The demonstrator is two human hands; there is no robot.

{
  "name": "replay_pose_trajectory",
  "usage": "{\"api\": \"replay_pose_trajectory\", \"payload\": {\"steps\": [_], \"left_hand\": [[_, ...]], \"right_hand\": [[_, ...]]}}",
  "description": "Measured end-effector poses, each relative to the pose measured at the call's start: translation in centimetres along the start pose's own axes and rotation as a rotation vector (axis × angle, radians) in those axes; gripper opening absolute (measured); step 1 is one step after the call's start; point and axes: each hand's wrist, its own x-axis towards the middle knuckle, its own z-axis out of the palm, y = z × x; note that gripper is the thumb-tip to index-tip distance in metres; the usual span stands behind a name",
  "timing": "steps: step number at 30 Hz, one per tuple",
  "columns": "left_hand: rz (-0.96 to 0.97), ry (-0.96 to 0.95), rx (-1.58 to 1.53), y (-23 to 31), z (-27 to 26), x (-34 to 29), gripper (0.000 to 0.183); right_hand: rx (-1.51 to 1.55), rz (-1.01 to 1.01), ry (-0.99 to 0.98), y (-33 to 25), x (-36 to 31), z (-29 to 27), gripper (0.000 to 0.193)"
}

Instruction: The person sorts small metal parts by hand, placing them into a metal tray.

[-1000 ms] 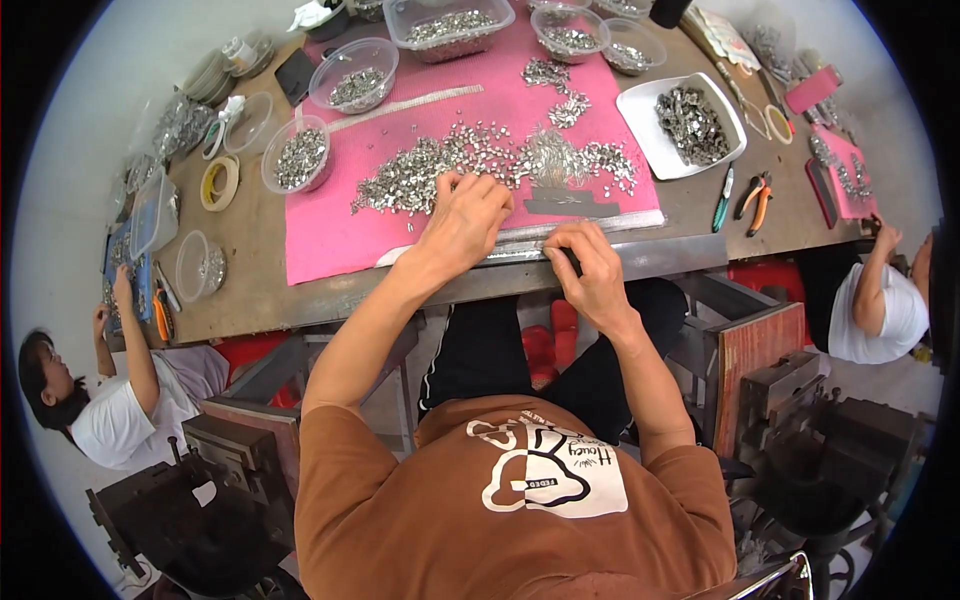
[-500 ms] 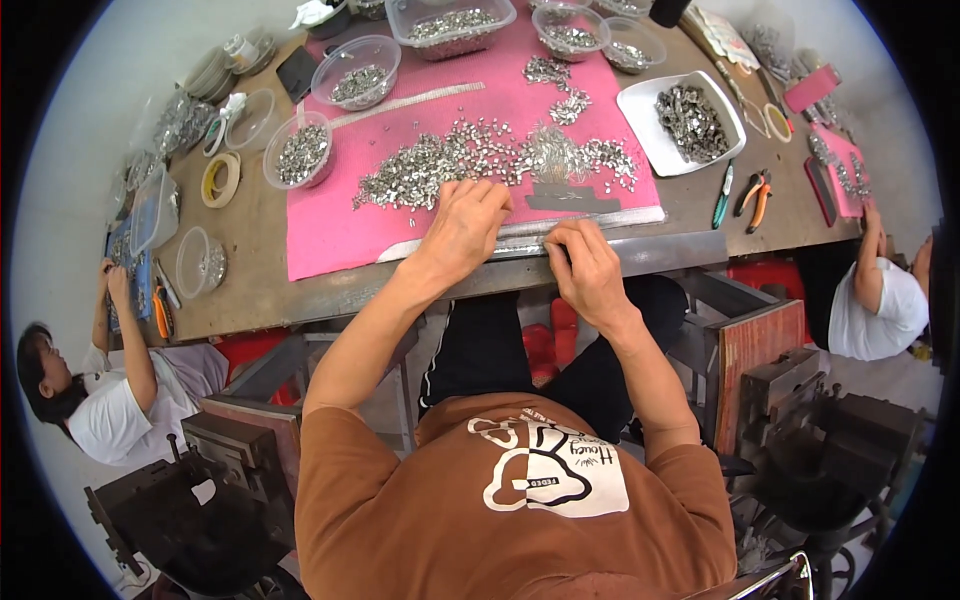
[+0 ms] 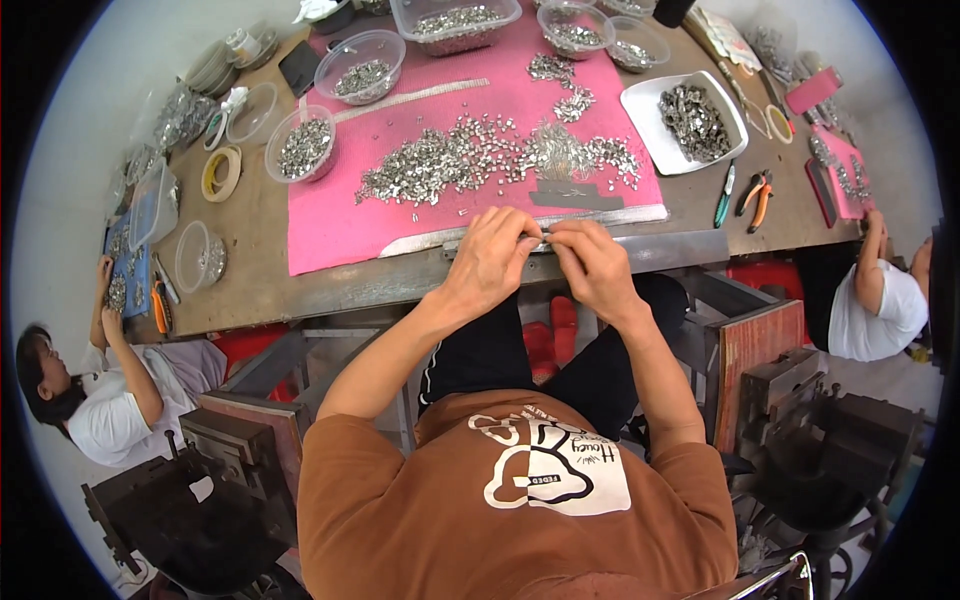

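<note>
My left hand [image 3: 490, 258] and my right hand [image 3: 594, 268] meet at the near edge of the bench, fingers closed in a pinch. Between their fingertips is a small metal piece [image 3: 545, 239], too small and too covered to make out its shape. Below the fingers runs a grey metal strip [image 3: 675, 249] along the bench edge. Just beyond, on a pink mat [image 3: 335, 225], a broad heap of small silvery metal pieces [image 3: 425, 168] is spread out. Thin metal pins [image 3: 562, 150] form a pile at its right, behind a dark grey flat strip [image 3: 575, 197].
Clear tubs of metal parts, among them a round tub [image 3: 303, 148], line the back and left. At right are a white tray [image 3: 655, 120], a green-handled tool [image 3: 723, 200] and orange-handled pliers [image 3: 759, 203]. A tape roll [image 3: 221, 176] lies left. Two people work at either side.
My left hand has come back from the heap's near edge toward the bench edge and now meets my right hand. My right hand has barely moved.
</note>
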Motion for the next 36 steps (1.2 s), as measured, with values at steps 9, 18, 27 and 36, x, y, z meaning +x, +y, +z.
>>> {"api": "replay_pose_trajectory", "payload": {"steps": [9, 18, 27, 36], "left_hand": [[0.059, 0.014, 0.109, 0.1, 0.4, 0.4, 0.012], [0.232, 0.070, 0.258, 0.1, 0.6, -1.0, 0.021], [0.121, 0.008, 0.264, -0.2, -0.6, -1.4, 0.040], [-0.096, 0.017, 0.626, -8.3, -6.0, 3.9, 0.044]], "right_hand": [[0.273, 0.341, 0.087, 0.7, -0.5, -0.1, 0.014], [0.199, 0.226, 0.083, 0.7, 0.0, -0.3, 0.013], [-0.048, -0.055, -0.084, 5.0, 9.7, 3.8, 0.024], [-0.266, -0.175, -0.417, 3.9, 8.1, 4.4, 0.037]]}}
